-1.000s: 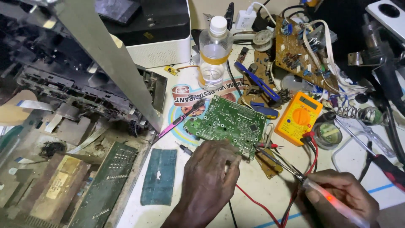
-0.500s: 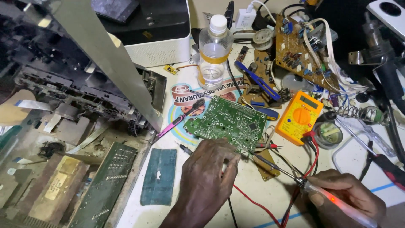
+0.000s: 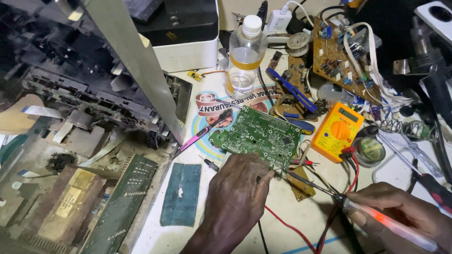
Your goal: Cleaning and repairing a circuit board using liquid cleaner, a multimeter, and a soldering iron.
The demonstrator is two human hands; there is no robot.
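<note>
A green circuit board [image 3: 261, 134] lies tilted on the white workbench. My left hand [image 3: 238, 193] rests at its near edge, fingertips pressing on the board's corner. My right hand [image 3: 400, 211] grips a soldering iron [image 3: 376, 218] with a glowing orange handle; its thin metal tip reaches left to the board's near right corner, just beside my left fingertips. Red and black probe leads [image 3: 351, 164] run from an orange multimeter [image 3: 337, 131] past the iron.
A clear plastic bottle [image 3: 245, 59] stands behind the board. A pink-handled tool [image 3: 202, 133] lies to its left, a teal cloth [image 3: 181, 193] near the front. An opened device chassis [image 3: 84, 117] fills the left. Brown circuit boards [image 3: 341, 61], wires and a solder stand [image 3: 398, 128] crowd the right.
My left hand has shifted slightly right along the board's edge. The soldering iron tip stays at the board's corner; little else has moved.
</note>
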